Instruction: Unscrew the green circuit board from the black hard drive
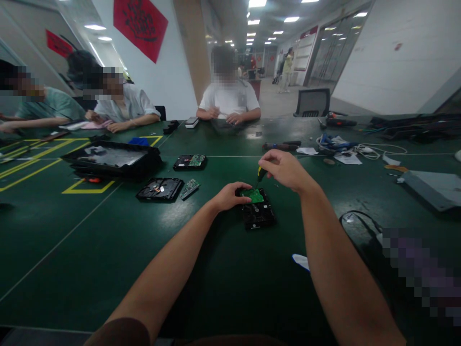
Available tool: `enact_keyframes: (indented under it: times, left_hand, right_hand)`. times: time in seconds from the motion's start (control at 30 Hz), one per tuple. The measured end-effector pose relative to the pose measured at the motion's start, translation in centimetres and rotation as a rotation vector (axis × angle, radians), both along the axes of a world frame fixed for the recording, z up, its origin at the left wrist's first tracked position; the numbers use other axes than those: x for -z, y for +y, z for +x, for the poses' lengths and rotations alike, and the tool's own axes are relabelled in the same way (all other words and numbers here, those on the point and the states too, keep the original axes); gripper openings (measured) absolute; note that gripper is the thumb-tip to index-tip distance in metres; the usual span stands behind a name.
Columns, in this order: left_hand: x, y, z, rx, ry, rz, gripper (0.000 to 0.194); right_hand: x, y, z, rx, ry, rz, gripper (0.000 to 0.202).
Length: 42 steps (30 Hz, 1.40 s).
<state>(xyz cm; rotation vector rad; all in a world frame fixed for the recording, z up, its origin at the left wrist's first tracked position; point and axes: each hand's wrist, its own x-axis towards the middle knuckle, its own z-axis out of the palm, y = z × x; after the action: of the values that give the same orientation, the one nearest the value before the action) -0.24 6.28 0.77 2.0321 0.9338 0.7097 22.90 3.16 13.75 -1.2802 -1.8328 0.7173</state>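
Observation:
A black hard drive [258, 215] lies on the green tabletop in front of me, its green circuit board [256, 195] facing up at the far end. My left hand [232, 196] grips the drive by its left edge, thumb and fingers near the board. In my right hand [283, 168] is a small screwdriver [260, 174] with a black and yellow handle, held nearly upright. Its shaft points down at the circuit board; whether the tip sits in a screw is too small to tell.
To the left are another hard drive [190, 162], an opened drive casing [160, 189], a loose circuit board [189, 189] and a black tray [113, 158]. A grey metal case [434, 187] and cables [370, 150] lie to the right. Several people sit across the table.

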Motion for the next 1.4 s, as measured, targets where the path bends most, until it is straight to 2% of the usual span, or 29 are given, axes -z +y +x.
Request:
enact_keyframes:
  times: [0.17,0.57,0.8,1.0,1.2,1.4]
  left_hand:
    - [-0.28,-0.22,0.09,-0.019,0.009,-0.017,0.056]
    - [-0.06,-0.23,0.07,-0.005,-0.017,0.002,0.056]
    - [-0.02,-0.09,-0.07,-0.008,-0.001,0.004,0.056]
    - [-0.17,-0.16,-0.12,-0.003,0.003,0.010,0.057]
    - [-0.17,-0.20,-0.08,-0.014,0.014,0.004,0.056]
    - [0.14,0.05,-0.01,-0.002,-0.005,-0.003,0.058]
  right_hand:
    - [-0.12,-0.07,0.10,-0.075,0.008,0.007,0.026]
    - [0.14,0.04,0.38,-0.084,-0.016,-0.015,0.033]
    - [0.14,0.13,0.74,-0.111,0.067,-0.062,0.025]
    - [-0.01,0.06,0.88,-0.104,0.021,-0.014,0.024]
    - [-0.26,-0.16,0.65,-0.057,0.015,-0.048,0.017]
    - [-0.10,-0.09,0.46,-0.118,0.082,-0.071,0.021]
